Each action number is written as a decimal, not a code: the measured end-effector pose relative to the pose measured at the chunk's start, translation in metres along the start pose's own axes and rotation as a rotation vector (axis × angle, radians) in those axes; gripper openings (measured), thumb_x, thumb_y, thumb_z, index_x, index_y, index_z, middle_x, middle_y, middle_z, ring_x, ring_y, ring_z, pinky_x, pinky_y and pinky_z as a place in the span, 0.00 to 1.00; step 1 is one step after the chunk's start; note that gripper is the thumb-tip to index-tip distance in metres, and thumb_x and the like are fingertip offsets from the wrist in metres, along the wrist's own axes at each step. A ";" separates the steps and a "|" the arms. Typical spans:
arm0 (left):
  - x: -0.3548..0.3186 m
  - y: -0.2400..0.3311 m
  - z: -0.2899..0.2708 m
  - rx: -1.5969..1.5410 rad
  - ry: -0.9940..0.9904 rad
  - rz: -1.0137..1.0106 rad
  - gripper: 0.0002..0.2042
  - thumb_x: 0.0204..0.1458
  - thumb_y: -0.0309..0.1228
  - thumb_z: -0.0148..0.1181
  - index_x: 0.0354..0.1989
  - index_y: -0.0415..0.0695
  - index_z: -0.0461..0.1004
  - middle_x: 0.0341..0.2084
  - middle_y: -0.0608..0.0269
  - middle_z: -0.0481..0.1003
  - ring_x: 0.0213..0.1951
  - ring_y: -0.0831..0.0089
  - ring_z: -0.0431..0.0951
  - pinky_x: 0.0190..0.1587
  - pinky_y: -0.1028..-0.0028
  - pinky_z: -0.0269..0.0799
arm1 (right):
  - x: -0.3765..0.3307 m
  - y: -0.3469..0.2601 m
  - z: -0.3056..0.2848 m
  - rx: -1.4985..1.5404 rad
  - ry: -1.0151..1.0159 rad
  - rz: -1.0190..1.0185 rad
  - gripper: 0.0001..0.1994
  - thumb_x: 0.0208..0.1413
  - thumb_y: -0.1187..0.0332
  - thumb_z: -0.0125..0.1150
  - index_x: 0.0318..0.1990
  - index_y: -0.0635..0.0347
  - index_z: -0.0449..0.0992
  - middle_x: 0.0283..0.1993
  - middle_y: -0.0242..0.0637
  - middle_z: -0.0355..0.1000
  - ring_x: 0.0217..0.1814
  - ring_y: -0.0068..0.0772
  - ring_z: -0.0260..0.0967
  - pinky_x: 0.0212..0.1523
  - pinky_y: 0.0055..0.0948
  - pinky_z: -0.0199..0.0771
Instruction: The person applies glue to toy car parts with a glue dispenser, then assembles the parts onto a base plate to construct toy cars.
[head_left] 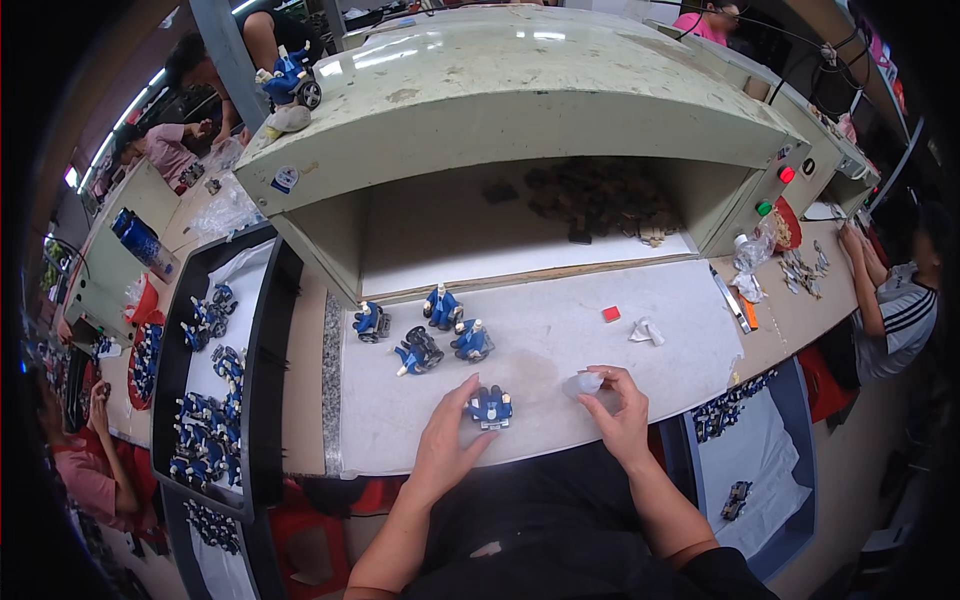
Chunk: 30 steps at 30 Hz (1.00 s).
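On the white work sheet point(560, 300) before me, my left hand point(445, 435) curls its fingers and thumb around a small blue-and-white toy figure point(490, 407). My right hand point(622, 415) pinches a whitish, translucent small object point(580, 384); its exact kind is unclear. Beyond the left hand stand several similar toy figures in blue with dark wheeled bases, among them one upright figure point(441, 305) and one tipped figure point(417, 352). A small red block point(611, 314) and a crumpled white tissue point(647, 331) lie beyond the right hand.
An open-fronted cabinet point(500, 120) rises behind the sheet, with dark pieces point(600, 195) inside. At left is a black tray point(268, 370) of blue figures; at lower right, another tray point(800, 500). A toy figure point(290, 80) tops the cabinet. Co-workers sit on both sides.
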<state>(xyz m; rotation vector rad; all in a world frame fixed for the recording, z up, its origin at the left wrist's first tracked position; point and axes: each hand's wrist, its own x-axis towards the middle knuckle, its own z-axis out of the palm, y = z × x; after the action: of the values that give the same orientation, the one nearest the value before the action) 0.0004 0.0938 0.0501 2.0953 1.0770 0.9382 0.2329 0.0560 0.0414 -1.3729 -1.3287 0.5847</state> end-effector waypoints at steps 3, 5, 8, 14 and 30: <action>-0.002 -0.002 0.003 0.004 0.008 0.009 0.38 0.35 0.22 0.66 0.58 0.40 0.54 0.47 0.50 0.68 0.50 0.60 0.69 0.52 0.69 0.62 | 0.005 0.005 0.005 -0.228 0.028 -0.075 0.16 0.42 0.74 0.63 0.41 0.62 0.70 0.39 0.41 0.71 0.39 0.39 0.70 0.41 0.30 0.68; -0.004 0.000 0.003 -0.001 0.015 0.022 0.39 0.34 0.22 0.67 0.59 0.40 0.54 0.47 0.50 0.68 0.50 0.60 0.68 0.52 0.69 0.62 | 0.008 0.000 0.011 -0.274 0.040 -0.094 0.15 0.42 0.73 0.63 0.40 0.61 0.70 0.37 0.40 0.71 0.38 0.40 0.69 0.41 0.32 0.67; -0.009 0.007 -0.001 -0.074 0.112 0.058 0.33 0.35 0.24 0.65 0.55 0.39 0.59 0.45 0.48 0.67 0.49 0.54 0.67 0.51 0.66 0.62 | 0.003 -0.004 0.003 -0.345 -0.040 -0.125 0.22 0.40 0.71 0.65 0.45 0.60 0.68 0.41 0.41 0.69 0.42 0.40 0.68 0.43 0.32 0.67; -0.029 0.052 -0.131 0.395 0.325 -0.177 0.14 0.51 0.29 0.42 0.34 0.37 0.75 0.37 0.46 0.73 0.42 0.50 0.72 0.49 0.63 0.62 | 0.029 -0.074 -0.121 -0.821 0.010 -0.220 0.28 0.43 0.71 0.62 0.54 0.66 0.63 0.61 0.48 0.55 0.64 0.48 0.49 0.62 0.36 0.49; -0.038 0.045 -0.153 -0.832 -0.226 0.270 0.47 0.48 0.66 0.26 0.63 0.34 0.32 0.64 0.50 0.35 0.66 0.63 0.32 0.64 0.66 0.25 | 0.006 -0.123 -0.151 0.301 -0.375 -0.266 0.37 0.59 0.44 0.25 0.63 0.69 0.39 0.68 0.48 0.35 0.71 0.33 0.29 0.68 0.34 0.25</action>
<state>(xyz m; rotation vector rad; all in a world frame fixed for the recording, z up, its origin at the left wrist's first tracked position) -0.1181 0.0667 0.1597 1.5896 0.2037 1.0117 0.3218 -0.0168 0.1985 -0.8500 -1.6143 0.8474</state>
